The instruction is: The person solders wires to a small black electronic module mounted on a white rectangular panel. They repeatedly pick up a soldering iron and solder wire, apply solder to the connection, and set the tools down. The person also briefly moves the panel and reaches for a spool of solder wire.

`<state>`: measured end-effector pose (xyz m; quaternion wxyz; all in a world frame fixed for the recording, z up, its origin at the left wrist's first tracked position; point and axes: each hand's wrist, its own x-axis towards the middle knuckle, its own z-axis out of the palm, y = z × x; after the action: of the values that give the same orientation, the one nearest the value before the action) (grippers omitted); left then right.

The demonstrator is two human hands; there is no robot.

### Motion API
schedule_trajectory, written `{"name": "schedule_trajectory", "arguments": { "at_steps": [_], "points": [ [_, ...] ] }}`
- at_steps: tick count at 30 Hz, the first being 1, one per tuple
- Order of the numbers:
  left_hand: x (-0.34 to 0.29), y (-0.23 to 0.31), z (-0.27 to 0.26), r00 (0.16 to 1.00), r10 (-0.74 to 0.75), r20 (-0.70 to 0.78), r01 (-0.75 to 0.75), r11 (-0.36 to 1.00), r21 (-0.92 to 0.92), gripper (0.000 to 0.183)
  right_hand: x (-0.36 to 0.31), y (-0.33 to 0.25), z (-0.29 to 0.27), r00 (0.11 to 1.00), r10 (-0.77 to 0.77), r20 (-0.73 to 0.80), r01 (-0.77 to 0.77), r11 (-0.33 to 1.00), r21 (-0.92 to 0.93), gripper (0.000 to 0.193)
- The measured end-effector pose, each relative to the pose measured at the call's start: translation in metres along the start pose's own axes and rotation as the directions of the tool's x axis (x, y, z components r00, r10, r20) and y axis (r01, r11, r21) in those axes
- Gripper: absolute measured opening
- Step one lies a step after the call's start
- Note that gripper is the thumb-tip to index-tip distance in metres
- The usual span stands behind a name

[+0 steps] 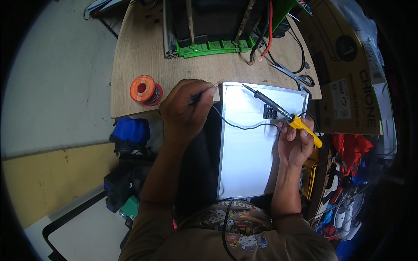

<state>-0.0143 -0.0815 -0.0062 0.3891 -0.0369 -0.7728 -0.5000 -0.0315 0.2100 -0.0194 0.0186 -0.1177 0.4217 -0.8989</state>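
Observation:
My left hand (189, 102) is closed in a pinch on a thin wire (219, 83), whose end sticks out to the right of the fingertips. Whether this is solder or a bared cable end, I cannot tell. A yellow-handled soldering iron (302, 126) lies in the grip of my right hand (296, 145), its dark tip pointing up and left, apart from the wire. Beneath both is a white panel (248, 161) with a metal frame, leaning on the table edge. A small black block (270, 112) sits on it. One black cable (244, 128) curves across the panel below my left hand.
On the wooden table (143, 48) stands an orange spool (143, 89), left of my hand. A black and green case (209, 48) with red and black cables (271, 30) occupies the back. Scissors (289, 75) lie at right, beside a large cardboard box (344, 82).

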Motion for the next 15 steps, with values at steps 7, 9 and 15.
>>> {"name": "schedule_trajectory", "arguments": {
  "at_steps": [7, 9, 15],
  "points": [
    [-0.0001, 0.0015, 0.0007, 1.0, -0.001, 0.014, 0.001, 0.999, 0.033, 0.011, -0.0006, -0.001, 0.0011, 1.0, 0.0, 0.026, 0.0, 1.0, 0.006, 0.024],
    [-0.0001, 0.0013, 0.0006, 1.0, -0.003, 0.014, 0.003, 1.0, 0.018, 0.011, -0.0005, -0.0009, 0.0017, 1.0, -0.001, 0.025, 0.001, 1.0, 0.012, 0.024],
    [0.0001, -0.0005, 0.0022, 0.999, 0.039, 0.009, -0.039, 0.999, 0.033, 0.012, -0.001, -0.0004, -0.0008, 1.0, -0.012, 0.024, 0.011, 1.0, 0.006, 0.024]
  ]
}}
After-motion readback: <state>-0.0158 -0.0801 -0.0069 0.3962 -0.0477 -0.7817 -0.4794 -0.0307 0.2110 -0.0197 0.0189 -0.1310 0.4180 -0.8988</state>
